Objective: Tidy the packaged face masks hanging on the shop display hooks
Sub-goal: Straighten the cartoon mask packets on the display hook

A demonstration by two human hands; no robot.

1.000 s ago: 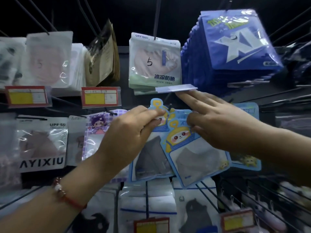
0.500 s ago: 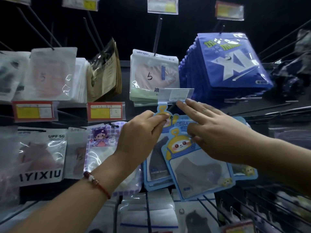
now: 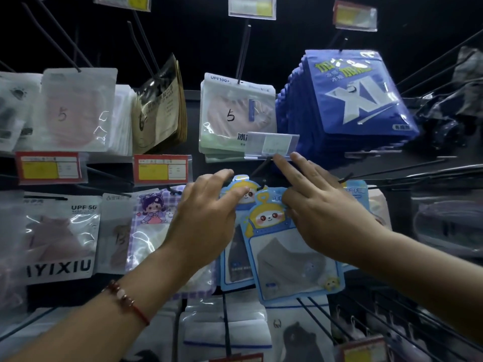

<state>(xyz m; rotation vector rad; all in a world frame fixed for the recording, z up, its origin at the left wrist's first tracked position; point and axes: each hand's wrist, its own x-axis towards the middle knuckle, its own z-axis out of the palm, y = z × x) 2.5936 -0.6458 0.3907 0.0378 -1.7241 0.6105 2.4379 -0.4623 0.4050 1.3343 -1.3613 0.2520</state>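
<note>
Two blue cartoon mask packets hang on the middle hook. My left hand (image 3: 206, 212) pinches the top of the rear packet (image 3: 236, 259) by its hang tab. My right hand (image 3: 324, 212) holds the tilted front packet (image 3: 290, 259) with its thumb on the upper right corner. Its straight index finger touches the lower edge of the clear price-tag flap (image 3: 271, 146), which is tipped up at the hook's end. The hook tip (image 3: 262, 185) shows between the two tabs.
A green-white UPF100+ mask stack (image 3: 235, 113) and a thick stack of blue XL packets (image 3: 360, 95) hang above. A purple cartoon packet (image 3: 151, 218) and AYIXIU packets (image 3: 62, 236) hang at the left. Bare hooks (image 3: 418, 173) jut out at the right. More packets hang below.
The price-tag flap has swung from lying flat to standing upright against my right index finger. Both hands stay on the cartoon packets, and the view has tilted upward.
</note>
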